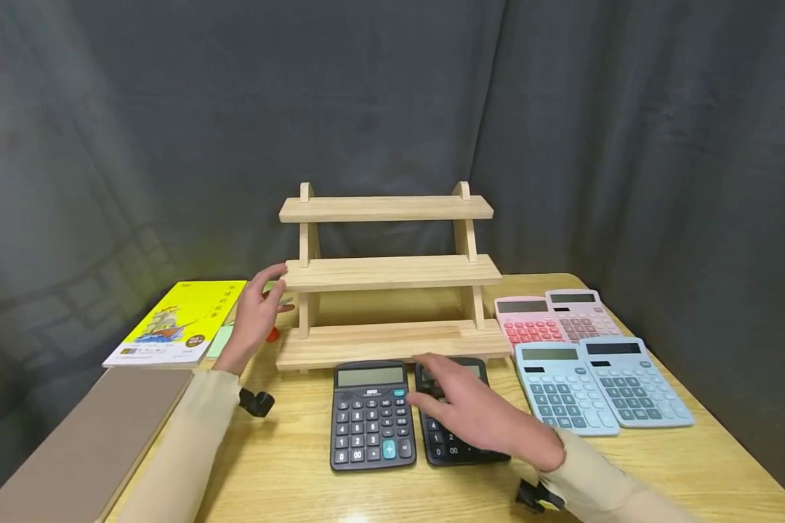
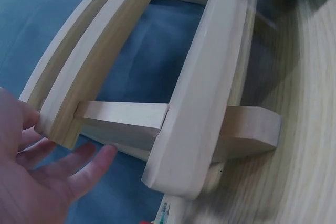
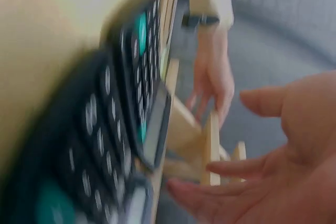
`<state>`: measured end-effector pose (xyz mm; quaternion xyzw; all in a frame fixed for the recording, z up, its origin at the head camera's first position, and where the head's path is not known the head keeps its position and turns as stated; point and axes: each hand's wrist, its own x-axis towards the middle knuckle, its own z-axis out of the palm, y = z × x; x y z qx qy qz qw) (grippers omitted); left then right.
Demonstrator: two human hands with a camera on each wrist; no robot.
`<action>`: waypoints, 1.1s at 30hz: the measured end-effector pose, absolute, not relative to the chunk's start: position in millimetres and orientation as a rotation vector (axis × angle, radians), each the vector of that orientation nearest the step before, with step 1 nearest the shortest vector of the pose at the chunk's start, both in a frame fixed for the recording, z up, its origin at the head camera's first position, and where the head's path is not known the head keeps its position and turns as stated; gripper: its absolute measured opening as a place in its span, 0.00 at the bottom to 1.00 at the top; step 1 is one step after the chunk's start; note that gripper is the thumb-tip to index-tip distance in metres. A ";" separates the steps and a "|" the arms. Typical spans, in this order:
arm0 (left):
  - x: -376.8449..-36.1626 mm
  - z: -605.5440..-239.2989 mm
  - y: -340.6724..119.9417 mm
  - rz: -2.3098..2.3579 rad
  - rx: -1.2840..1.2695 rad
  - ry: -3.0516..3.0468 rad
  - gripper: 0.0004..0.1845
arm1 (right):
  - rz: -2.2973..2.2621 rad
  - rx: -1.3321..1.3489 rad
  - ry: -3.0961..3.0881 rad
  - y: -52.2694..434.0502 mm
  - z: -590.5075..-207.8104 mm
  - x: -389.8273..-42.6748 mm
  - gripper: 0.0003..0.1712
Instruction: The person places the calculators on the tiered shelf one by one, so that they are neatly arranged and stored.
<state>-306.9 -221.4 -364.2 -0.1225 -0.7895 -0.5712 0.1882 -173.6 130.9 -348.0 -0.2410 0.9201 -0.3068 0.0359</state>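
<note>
A three-tier light wooden display rack (image 1: 392, 272) stands behind two black calculators. My left hand (image 1: 255, 312) is at the left end of the middle shelf, touching it, its fingers loosely spread around the shelf end in the left wrist view. The left black calculator (image 1: 373, 415) lies face up before the rack. Over the right black calculator (image 1: 461, 452) is my right hand (image 1: 467, 407), fingers extended and covering much of its keys. In the right wrist view that hand (image 3: 273, 166) shows nothing between its spread fingers.
Two pink calculators (image 1: 528, 319) and two light blue calculators (image 1: 565, 392) lie at the right. On the left are a yellow book (image 1: 183, 319) and a brown board-like book (image 1: 85, 443). A small red item (image 1: 272, 335) is beside the rack. Dark curtain (image 1: 379, 94) hangs behind.
</note>
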 end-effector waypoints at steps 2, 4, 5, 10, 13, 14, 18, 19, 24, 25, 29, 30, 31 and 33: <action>-306.6 -365.5 -221.6 -1.651 -0.348 -2.192 0.24 | -0.944 -0.704 2.764 123.6 -349.3 -165.3 0.41; -306.4 -365.7 -221.6 -1.684 -0.350 -2.178 0.24 | -0.912 -0.677 2.727 116.9 -351.0 -158.1 0.43; -306.5 -365.5 -221.5 -1.696 -0.348 -2.174 0.24 | -0.895 -0.668 2.719 113.8 -352.1 -155.0 0.44; -303.5 -362.8 -219.7 -1.706 -0.333 -2.167 0.24 | -0.852 -0.635 2.735 100.1 -359.2 -147.1 0.49; -302.7 -362.2 -218.5 -1.713 -0.321 -2.170 0.23 | -0.797 -0.622 2.764 92.6 -363.3 -146.2 0.50; -302.7 -362.0 -218.3 -1.716 -0.316 -2.172 0.23 | -0.774 -0.618 2.773 89.9 -364.2 -145.8 0.51; -302.8 -362.2 -218.1 -1.715 -0.301 -2.182 0.24 | -0.710 -0.652 2.796 80.0 -368.0 -144.5 0.55; -302.6 -362.1 -218.1 -1.711 -0.299 -2.185 0.24 | -0.695 -0.664 2.796 78.0 -369.2 -144.3 0.57; -303.0 -361.3 -217.6 -1.719 -0.290 -2.180 0.24 | -0.657 -0.749 2.788 71.6 -377.3 -142.6 0.62; -303.3 -361.1 -217.5 -1.729 -0.294 -2.173 0.24 | -0.657 -0.757 2.788 70.6 -379.2 -142.0 0.64; -303.8 -360.8 -216.6 -1.746 -0.304 -2.160 0.24 | -0.670 -0.751 2.796 67.0 -385.8 -139.2 0.74; -303.8 -361.1 -216.6 -1.739 -0.305 -2.164 0.24 | -0.670 -0.750 2.797 66.3 -386.9 -138.8 0.76; -304.1 -361.4 -216.7 -1.738 -0.305 -2.162 0.24 | -0.662 -0.747 2.799 65.5 -387.8 -138.2 0.78; -304.4 -362.4 -217.1 -1.719 -0.297 -2.170 0.24 | -0.651 -0.754 2.803 63.0 -389.1 -137.6 0.81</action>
